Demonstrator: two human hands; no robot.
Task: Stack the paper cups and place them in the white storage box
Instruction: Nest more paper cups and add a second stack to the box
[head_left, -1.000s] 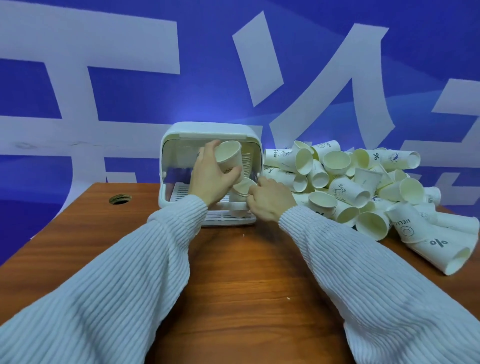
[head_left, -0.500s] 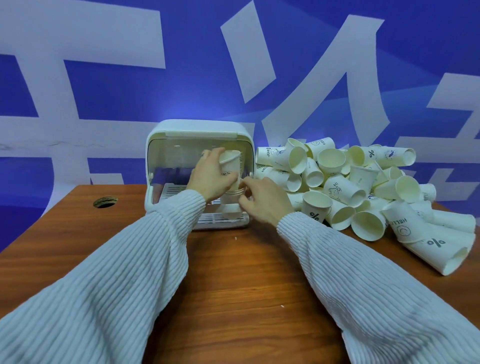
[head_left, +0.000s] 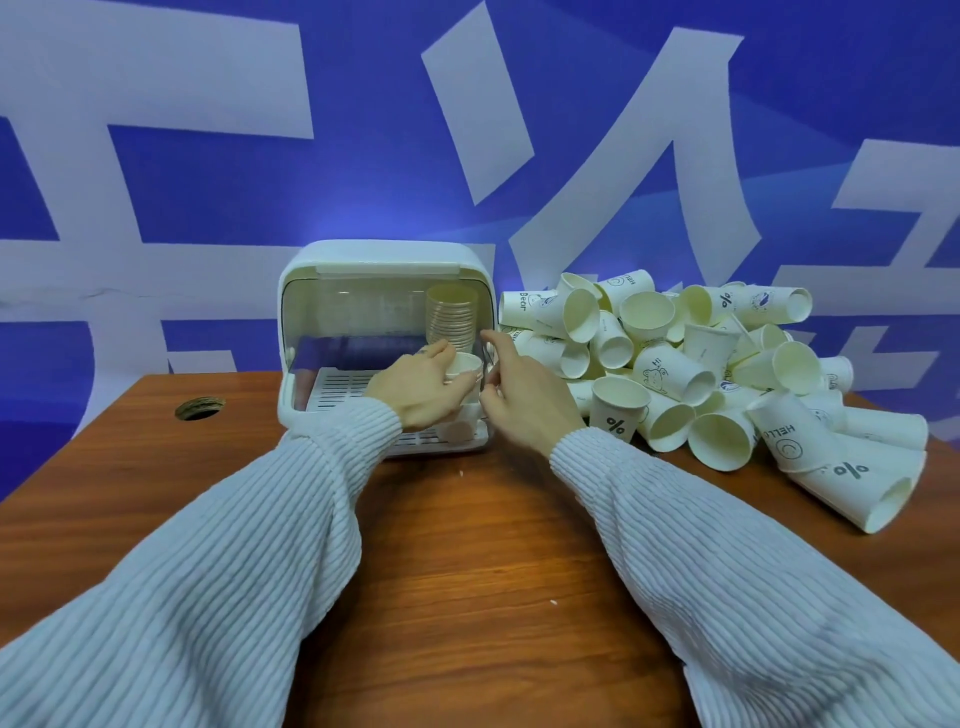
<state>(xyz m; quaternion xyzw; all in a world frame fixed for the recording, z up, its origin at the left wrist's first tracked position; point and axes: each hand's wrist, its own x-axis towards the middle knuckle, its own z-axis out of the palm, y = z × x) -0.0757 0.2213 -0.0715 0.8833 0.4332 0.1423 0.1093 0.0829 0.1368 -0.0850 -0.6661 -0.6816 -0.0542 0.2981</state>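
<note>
Since a second ago the left hand (head_left: 421, 387) has lowered its paper cup (head_left: 462, 365) from mid-height in the white storage box (head_left: 384, 260) down to the slotted tray at the box's front right, fingers curled round its wall. The right hand (head_left: 519, 400) hovers beside it, fingers relaxed, holding nothing. A tall stack (head_left: 451, 319) stands behind. Loose cups (head_left: 675, 364) crowd the tabletop's (head_left: 467, 571) far right (light, thin-walled, easily crushed, I judge): grip mid-wall, gently.

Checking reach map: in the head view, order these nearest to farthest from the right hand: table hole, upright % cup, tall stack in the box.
From the right hand:
1. Tall stack, just up-left, inside the box.
2. Upright % cup, to the right.
3. Table hole, far left.
</note>
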